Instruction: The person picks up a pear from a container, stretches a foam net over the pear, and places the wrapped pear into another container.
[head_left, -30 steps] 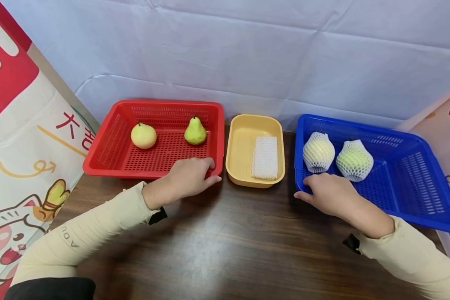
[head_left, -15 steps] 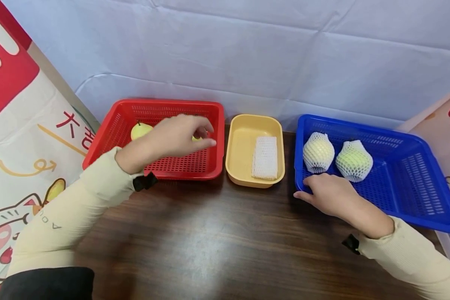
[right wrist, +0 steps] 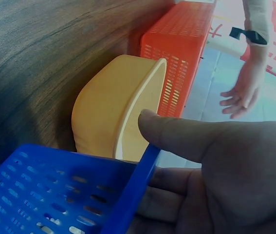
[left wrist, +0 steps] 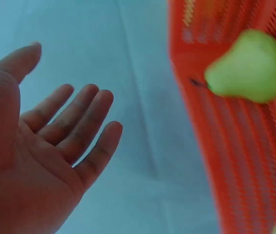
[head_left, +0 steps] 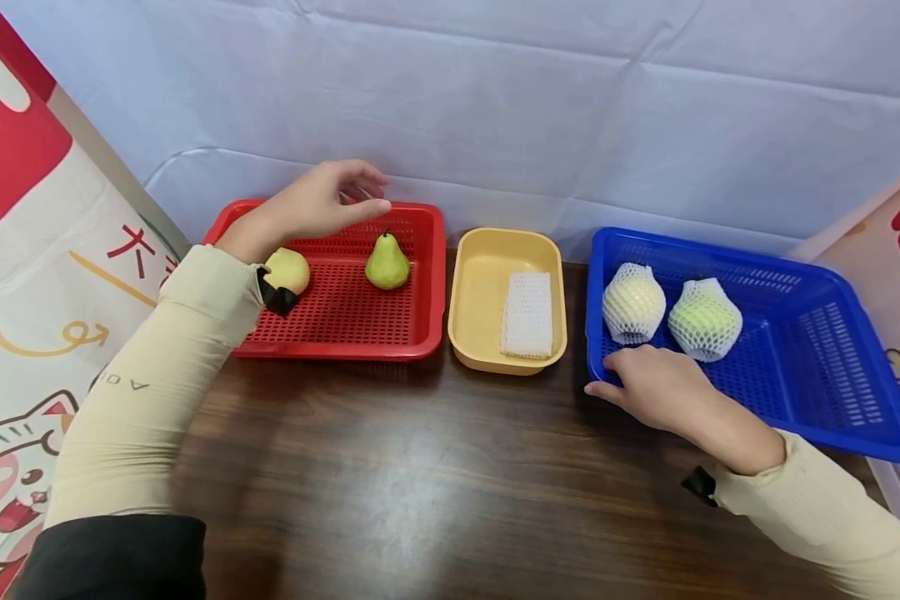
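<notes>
My left hand (head_left: 322, 200) hovers over the back of the red basket (head_left: 330, 348), fingers spread and holding nothing. In that basket lie a green pear (head_left: 387, 262) and a round yellow pear (head_left: 288, 271), the latter partly behind the left wrist. My right hand (head_left: 663, 387) grips the near-left corner of the blue basket (head_left: 832, 358). In the right wrist view its thumb (right wrist: 176, 136) lies on the outer side of the rim, with the fingers on the inner side. Two fruits in white foam nets, a yellowish one (head_left: 633, 302) and a greenish one (head_left: 706, 319), sit inside the blue basket.
Between the baskets stands a yellow tub (head_left: 480, 292) with folded white foam net (head_left: 527, 315) in it. The brown wooden table (head_left: 420, 483) extends in front. A pale cloth (head_left: 450, 108) hangs close behind the containers, and printed panels (head_left: 22, 333) flank both sides.
My left hand has risen off the red basket's near right rim and moved back and left across the basket to its far side. The right hand keeps its grip on the blue basket.
</notes>
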